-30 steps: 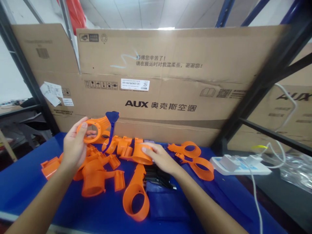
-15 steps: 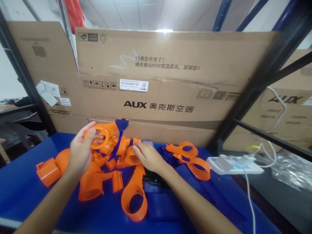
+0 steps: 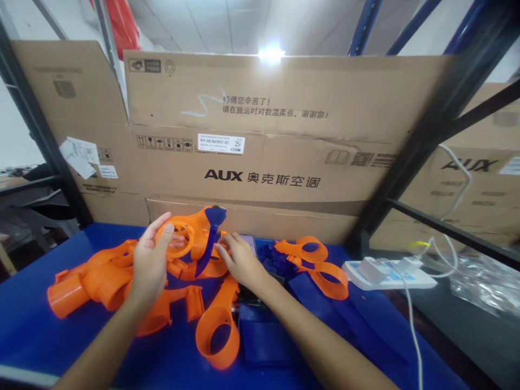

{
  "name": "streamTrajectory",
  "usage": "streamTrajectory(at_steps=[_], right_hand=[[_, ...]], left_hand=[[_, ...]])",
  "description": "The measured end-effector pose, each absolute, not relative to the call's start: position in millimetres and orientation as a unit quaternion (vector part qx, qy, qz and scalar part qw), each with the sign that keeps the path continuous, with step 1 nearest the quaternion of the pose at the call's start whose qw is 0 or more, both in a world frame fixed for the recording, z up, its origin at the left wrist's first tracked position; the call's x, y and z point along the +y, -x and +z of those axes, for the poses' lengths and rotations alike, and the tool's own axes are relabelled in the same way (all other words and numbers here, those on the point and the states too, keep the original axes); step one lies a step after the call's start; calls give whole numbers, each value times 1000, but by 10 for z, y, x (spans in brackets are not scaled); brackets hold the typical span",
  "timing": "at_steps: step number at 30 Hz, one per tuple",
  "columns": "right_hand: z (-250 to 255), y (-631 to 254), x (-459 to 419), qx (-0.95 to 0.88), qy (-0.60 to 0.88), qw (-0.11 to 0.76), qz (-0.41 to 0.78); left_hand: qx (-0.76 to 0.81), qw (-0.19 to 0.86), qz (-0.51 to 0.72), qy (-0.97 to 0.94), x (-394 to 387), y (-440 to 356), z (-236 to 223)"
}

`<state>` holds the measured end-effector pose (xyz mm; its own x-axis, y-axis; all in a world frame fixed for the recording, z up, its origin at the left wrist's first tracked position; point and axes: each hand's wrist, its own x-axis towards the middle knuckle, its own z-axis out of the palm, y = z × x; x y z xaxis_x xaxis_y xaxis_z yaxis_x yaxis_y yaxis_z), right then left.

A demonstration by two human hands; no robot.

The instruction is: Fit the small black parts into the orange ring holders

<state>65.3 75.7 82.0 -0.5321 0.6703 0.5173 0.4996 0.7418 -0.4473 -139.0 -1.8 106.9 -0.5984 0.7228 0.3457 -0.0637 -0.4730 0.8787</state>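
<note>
My left hand [image 3: 152, 260] is closed on the ring of an orange plastic tape dispenser [image 3: 195, 222], raised above the pile. A dark blue flap [image 3: 213, 233] at its far end hangs down towards the right. Just right of this flap is my right hand [image 3: 239, 260], its fingers curled together among the orange parts; what they grip, if anything, is hidden. Below the hands lies another orange ring with a handle [image 3: 219, 333]. More orange plastic parts [image 3: 95, 281] are heaped on the left, partly behind my left forearm.
Two orange rings [image 3: 331, 279] lie right of my right hand, near dark blue pieces [image 3: 272, 260] and flat blue sheets [image 3: 264, 338]. A white power strip [image 3: 390, 273] with plugs and cables sits at the right. A cardboard sheet [image 3: 264, 157] stands behind the blue table [image 3: 24, 325].
My left hand has moved right with the tape dispenser, bringing its blue flap close to my right hand. My right hand has shifted slightly, off the orange ring's near side. The view has turned slightly.
</note>
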Motion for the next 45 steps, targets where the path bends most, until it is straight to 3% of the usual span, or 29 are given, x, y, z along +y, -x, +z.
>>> streamTrajectory(at_steps=[13,17,23,26,32,39,45], right_hand=[[807,-682,693,-900,313,280,121],[962,-777,648,-841,326,380,207],[1211,-988,535,-664,247,492,507],[1217,-1090,515,-586,263,538,546],[1133,-1433,629,-471,326,638,514],[1065,-1661,524,-557,290,543,557],[956,-1596,465,-577,263,517,575]], left_hand=[[477,235,754,-386,82,1394,898],[478,222,751,-398,-10,1305,978],[472,169,747,-437,-73,817,1051],[442,166,726,-499,-52,543,1068],[343,303,662,-594,88,262,1100],[325,574,566,-495,196,101,973],[329,622,584,-405,152,50,870]])
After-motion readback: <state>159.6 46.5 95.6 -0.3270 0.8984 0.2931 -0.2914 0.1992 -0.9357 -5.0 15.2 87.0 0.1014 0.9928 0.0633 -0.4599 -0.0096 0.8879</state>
